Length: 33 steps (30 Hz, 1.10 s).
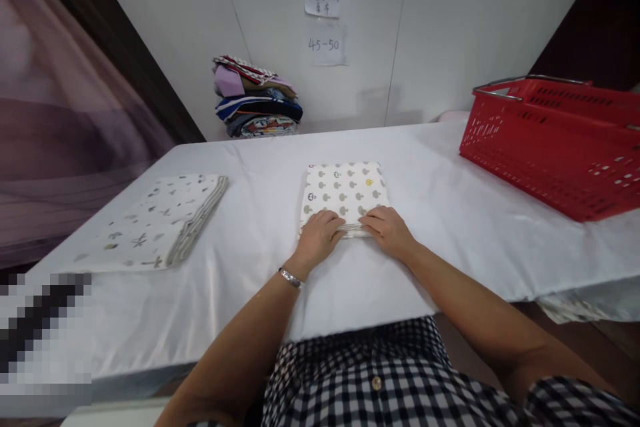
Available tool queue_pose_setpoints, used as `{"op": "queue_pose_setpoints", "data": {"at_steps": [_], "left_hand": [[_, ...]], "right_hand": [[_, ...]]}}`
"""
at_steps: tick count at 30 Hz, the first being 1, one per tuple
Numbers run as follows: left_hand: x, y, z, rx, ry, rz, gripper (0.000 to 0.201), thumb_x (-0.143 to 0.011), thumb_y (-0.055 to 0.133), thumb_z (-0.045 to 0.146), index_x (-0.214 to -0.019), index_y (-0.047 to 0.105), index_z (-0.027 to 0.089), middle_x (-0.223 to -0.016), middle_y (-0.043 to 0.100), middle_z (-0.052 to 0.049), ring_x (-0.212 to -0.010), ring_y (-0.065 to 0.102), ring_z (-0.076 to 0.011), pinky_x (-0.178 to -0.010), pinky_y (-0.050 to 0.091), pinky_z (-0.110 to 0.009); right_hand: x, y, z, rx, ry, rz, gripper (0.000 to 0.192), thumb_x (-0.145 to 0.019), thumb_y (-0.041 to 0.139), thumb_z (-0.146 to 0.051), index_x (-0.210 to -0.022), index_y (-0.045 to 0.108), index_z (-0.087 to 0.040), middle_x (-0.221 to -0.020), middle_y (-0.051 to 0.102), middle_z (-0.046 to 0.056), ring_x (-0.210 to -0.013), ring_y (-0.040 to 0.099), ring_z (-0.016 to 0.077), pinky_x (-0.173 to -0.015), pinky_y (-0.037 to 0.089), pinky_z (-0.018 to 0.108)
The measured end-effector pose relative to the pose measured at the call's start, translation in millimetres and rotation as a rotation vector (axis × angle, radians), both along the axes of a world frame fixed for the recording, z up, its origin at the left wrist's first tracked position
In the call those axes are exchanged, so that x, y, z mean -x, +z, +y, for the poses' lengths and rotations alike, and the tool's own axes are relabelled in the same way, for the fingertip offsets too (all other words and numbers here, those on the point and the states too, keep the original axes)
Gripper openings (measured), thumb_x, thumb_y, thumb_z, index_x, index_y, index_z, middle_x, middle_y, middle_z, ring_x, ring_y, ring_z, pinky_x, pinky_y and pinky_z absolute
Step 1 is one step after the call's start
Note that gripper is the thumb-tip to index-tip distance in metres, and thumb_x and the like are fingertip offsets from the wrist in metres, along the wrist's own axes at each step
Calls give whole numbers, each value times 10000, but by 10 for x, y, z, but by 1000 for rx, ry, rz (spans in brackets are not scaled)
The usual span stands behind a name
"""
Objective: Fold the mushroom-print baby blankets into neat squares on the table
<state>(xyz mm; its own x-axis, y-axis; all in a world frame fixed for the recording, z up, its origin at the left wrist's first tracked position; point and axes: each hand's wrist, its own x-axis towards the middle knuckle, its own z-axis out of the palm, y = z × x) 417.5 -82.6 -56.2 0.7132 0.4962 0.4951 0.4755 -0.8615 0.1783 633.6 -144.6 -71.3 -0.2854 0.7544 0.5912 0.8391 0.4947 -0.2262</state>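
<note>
A white cloth point(344, 188) printed with small grey mushroom shapes, a few of them yellow or purple, lies folded into a thick square in front of me. My left hand point(323, 232) grips its near edge left of the middle, thumb by the layered fold and fingers on top. On the same edge, slightly to the right, my right hand point(387, 230) holds the cloth in a like way. The fingertips of both hands are a short gap apart, with the stacked layers showing between them. A silver bracelet point(291, 277) circles my left wrist.
Another folded printed cloth point(155, 220) lies left on the white-covered table point(240, 293). A red basket point(540, 147) with metal handles stands at the right. Behind the far edge rises a stack of folded fabrics point(260, 103) against the wall. Two paper notes point(325, 45) hang there.
</note>
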Motion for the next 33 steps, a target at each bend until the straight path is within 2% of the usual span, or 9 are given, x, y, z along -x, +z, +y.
{"op": "queue_pose_setpoints", "data": {"at_steps": [6, 11, 15, 18, 22, 27, 33], "left_hand": [[-37, 14, 0, -71, 21, 1, 170, -905, 489, 267, -989, 618, 194, -915, 616, -47, -852, 524, -178, -739, 430, -324], [-49, 54, 16, -211, 63, 18, 182, -913, 457, 205, -1016, 606, 192, -934, 632, -48, -844, 529, -179, -702, 405, -320], [-69, 16, 16, -273, 79, 84, 176, -907, 449, 161, -928, 620, 198, -855, 625, -40, -812, 527, -179, -680, 379, -322], [-80, -26, -2, -275, 90, 131, 164, -898, 469, 161, -861, 625, 197, -808, 616, -32, -789, 523, -179, -680, 375, -322], [-75, -44, -27, -265, 117, 142, 149, -899, 481, 183, -894, 629, 201, -837, 623, -35, -818, 530, -185, -694, 379, -326], [-40, -25, -40, -194, 85, 120, 138, -892, 523, 252, -983, 614, 202, -930, 635, -39, -898, 542, -185, -749, 407, -325], [-37, 34, -42, -125, 95, 137, 130, -869, 561, 252, -980, 606, 201, -972, 634, -43, -928, 548, -191, -768, 421, -332]], "right_hand": [[22, 34, -10, -38, -14, 23, 223, -942, 439, -235, -995, 654, -202, -887, 630, 65, -830, 530, 192, -709, 377, 337], [49, 63, -25, -113, -78, 30, 221, -937, 447, -223, -980, 662, -192, -884, 632, 67, -806, 522, 186, -702, 363, 331], [59, 19, -5, -99, -108, -28, 214, -922, 469, -193, -948, 681, -204, -869, 633, 61, -802, 515, 188, -704, 349, 331], [48, -18, 17, -39, -81, -63, 211, -912, 486, -181, -934, 693, -215, -858, 632, 56, -807, 515, 185, -708, 344, 329], [28, -19, 18, -1, -69, -69, 203, -911, 497, -187, -948, 693, -222, -852, 629, 52, -827, 514, 184, -717, 335, 325], [14, 6, -24, 24, -42, -79, 226, -918, 475, -166, -1015, 671, -222, -905, 626, 54, -858, 507, 187, -733, 341, 321], [6, 46, -56, 75, -20, -102, 210, -902, 509, -207, -1065, 642, -209, -952, 614, 61, -894, 502, 200, -760, 357, 342]]}}
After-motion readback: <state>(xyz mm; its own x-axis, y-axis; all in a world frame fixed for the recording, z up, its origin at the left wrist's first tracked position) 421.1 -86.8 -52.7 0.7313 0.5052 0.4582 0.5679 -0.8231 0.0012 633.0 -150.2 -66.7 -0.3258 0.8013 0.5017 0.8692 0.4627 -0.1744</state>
